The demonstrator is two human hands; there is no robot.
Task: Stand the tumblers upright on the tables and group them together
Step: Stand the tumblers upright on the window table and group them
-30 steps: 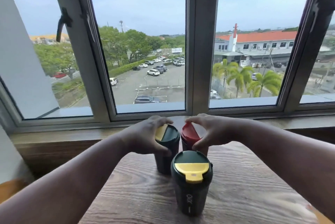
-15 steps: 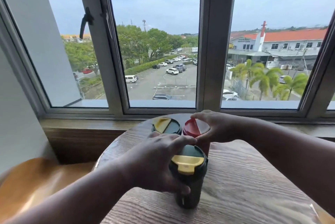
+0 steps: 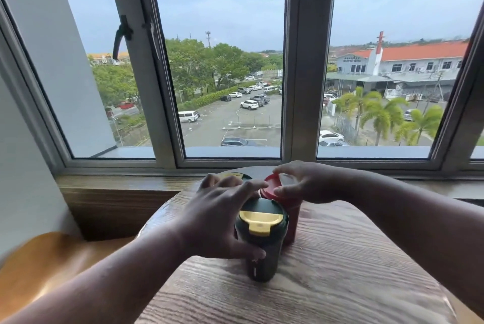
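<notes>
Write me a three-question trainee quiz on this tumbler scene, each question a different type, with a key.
1. True or false: the red tumbler lies on its side on the round wooden table.
2. Multiple choice: the left hand has its grip on A) the window handle, B) the near dark green tumbler with the yellow lid flap, C) nothing.
3. Fill in: the right hand holds the red tumbler by its ____.

Key: 1 false, it stands upright. 2 B. 3 lid. A second green tumbler stands behind, mostly hidden by the left hand.
</notes>
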